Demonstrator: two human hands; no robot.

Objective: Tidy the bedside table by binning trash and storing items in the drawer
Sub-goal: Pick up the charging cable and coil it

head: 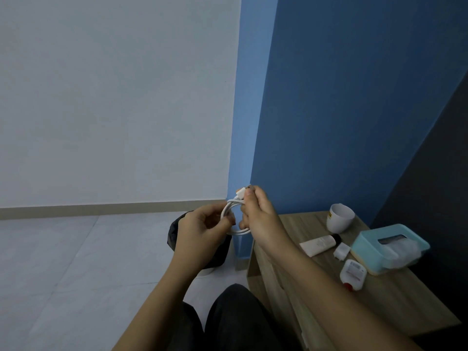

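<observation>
1. Left hand (202, 228) and right hand (258, 219) both pinch a coiled white cable (234, 216), raised over the floor.
2. Desk (379, 295) at four o'clock; black bin (177, 234) beside its left edge.

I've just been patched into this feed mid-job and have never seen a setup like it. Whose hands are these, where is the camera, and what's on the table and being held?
There is no machine here: a person wears one wide-angle camera on the head, looking forward and down. The left hand and right hand together hold a coiled white cable, the right pinching its plug end. Behind the hands, on the floor, stands a dark bin. To the right is the wooden bedside table. On it are a white cup, a white tube lying flat, a small white charger block, a small white bottle with a red cap, and a teal tissue box.
</observation>
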